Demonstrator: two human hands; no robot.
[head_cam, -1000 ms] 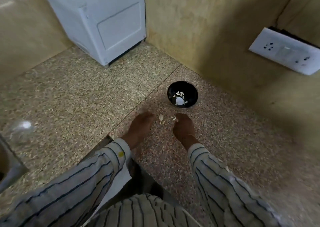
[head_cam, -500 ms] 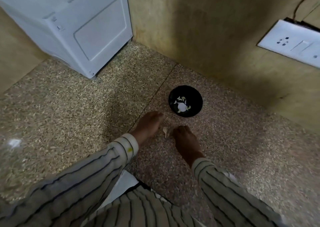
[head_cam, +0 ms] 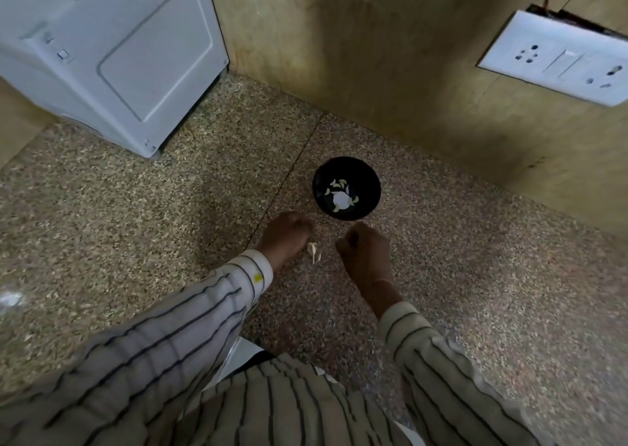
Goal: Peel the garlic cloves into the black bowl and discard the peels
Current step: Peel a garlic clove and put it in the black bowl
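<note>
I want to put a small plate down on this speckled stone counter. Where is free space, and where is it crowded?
Free: the wide stretch of speckled stone counter between the white appliance and the left hand, and the stretch to the right of the round black bowl. Crowded: in front of the bowl, where both hands and a pale garlic peel lie close; right hand.

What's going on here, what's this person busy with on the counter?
A person in a striped shirt is peeling garlic on a speckled stone counter. Several pale cloves already lie in the black bowl by the wall. Both hands sit just in front of it, fingers curled: the left hand beside a loose peel, the right hand apart; what they hold is hidden.
</note>
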